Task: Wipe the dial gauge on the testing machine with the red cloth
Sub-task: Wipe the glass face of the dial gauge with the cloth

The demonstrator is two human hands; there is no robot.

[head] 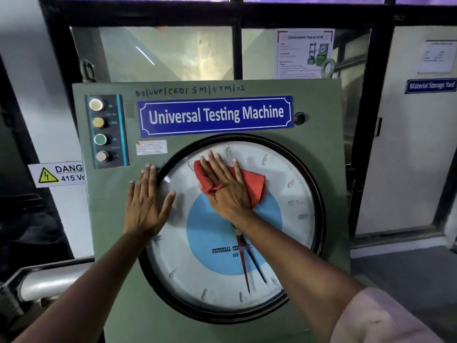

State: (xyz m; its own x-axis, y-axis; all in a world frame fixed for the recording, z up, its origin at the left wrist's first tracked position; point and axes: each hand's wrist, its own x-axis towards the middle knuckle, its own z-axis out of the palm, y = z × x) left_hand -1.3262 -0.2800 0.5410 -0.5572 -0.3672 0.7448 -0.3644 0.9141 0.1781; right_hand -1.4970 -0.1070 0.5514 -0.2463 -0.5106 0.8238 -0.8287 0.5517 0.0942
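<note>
The big round dial gauge (279,174) with a black rim, white face and blue centre fills the front of the green testing machine (111,219). My right hand (226,189) lies flat on the upper part of the glass and presses the red cloth (254,185) against it; the cloth sticks out on both sides of the hand. My left hand (146,206) rests flat, fingers spread, across the dial's left rim and the green panel, holding nothing. A red and a black pointer hang down near the dial's bottom.
A button strip (106,131) with several round push buttons sits at the panel's upper left. A blue "Universal Testing Machine" sign (215,115) is above the dial. A yellow danger sticker (57,174) is on the left wall. Windows and posters are behind.
</note>
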